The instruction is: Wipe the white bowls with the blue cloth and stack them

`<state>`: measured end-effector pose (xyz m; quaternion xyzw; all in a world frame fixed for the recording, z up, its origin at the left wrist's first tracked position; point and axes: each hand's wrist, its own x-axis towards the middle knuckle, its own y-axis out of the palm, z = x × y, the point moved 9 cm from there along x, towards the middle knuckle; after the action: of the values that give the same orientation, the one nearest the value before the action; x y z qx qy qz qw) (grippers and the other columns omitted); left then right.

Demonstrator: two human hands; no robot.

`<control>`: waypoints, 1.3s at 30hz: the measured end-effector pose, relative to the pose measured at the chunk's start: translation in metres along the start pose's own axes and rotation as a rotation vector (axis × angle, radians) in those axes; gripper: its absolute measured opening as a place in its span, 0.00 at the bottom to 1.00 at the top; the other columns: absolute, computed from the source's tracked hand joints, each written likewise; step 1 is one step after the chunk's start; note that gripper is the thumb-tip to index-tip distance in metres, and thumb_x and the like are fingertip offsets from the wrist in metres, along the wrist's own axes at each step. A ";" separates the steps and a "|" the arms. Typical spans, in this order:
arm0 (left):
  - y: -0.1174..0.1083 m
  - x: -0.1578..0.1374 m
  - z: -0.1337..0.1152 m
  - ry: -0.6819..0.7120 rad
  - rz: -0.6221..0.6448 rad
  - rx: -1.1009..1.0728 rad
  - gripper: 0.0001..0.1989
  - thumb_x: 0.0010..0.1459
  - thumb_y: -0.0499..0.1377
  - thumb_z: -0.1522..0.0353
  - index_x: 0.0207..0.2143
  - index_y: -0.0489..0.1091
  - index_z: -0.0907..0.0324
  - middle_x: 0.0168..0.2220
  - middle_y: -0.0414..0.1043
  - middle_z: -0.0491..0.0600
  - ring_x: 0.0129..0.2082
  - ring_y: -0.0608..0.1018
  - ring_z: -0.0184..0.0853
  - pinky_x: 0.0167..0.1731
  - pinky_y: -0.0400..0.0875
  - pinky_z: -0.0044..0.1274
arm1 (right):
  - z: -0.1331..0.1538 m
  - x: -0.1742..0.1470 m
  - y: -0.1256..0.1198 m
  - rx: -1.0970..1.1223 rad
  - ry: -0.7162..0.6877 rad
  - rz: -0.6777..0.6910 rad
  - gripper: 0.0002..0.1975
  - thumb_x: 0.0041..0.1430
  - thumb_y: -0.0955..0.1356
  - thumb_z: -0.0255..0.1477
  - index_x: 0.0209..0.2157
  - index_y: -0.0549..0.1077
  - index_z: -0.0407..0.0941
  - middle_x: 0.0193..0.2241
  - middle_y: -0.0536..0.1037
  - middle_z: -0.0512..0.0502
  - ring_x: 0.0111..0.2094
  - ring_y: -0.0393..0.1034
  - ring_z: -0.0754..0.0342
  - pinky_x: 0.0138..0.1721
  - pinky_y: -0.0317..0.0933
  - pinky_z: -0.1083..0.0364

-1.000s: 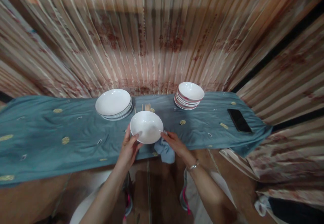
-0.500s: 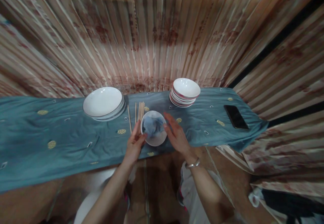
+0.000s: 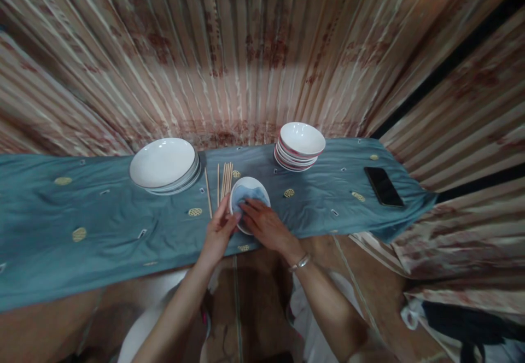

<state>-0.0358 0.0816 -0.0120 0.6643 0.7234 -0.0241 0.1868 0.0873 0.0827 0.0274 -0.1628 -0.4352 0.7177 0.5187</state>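
A small white bowl [image 3: 255, 181] is gripped at its left rim by my left hand [image 3: 219, 232], the thumb at the near-left edge and the fingers around the outside. Inside the bowl lies a crumpled light-blue cloth [image 3: 247, 192]. My right hand [image 3: 267, 226] reaches over the near-right rim, fingers bent and pressed onto this cloth; the fingertips are partly hidden. Just beyond my left hand, several wooden chopsticks [image 3: 227, 177] lie on the tablecloth.
A blue-green tablecloth [image 3: 123, 215] covers the narrow table. Stacked white plates [image 3: 162, 162] stand at left, stacked bowls [image 3: 301, 139] at back right. A black phone [image 3: 383, 186] lies at right. A patterned curtain [image 3: 254, 78] hangs behind.
My right hand has moved left from beside the bowl's right rim into the bowl, onto the cloth. The cloth now lies more spread against the far wall. My left hand keeps its hold.
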 end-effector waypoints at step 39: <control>0.001 0.000 -0.002 0.030 0.000 0.021 0.40 0.41 0.72 0.55 0.59 0.68 0.45 0.52 0.77 0.48 0.37 0.78 0.31 0.32 0.74 0.19 | -0.008 0.018 0.000 0.540 0.062 -0.135 0.25 0.68 0.59 0.30 0.65 0.62 0.45 0.69 0.55 0.45 0.70 0.47 0.54 0.70 0.42 0.51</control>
<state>-0.0357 0.0828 -0.0097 0.6666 0.7258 -0.0217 0.1688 0.0856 0.1022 0.0264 -0.0112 -0.2219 0.7662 0.6030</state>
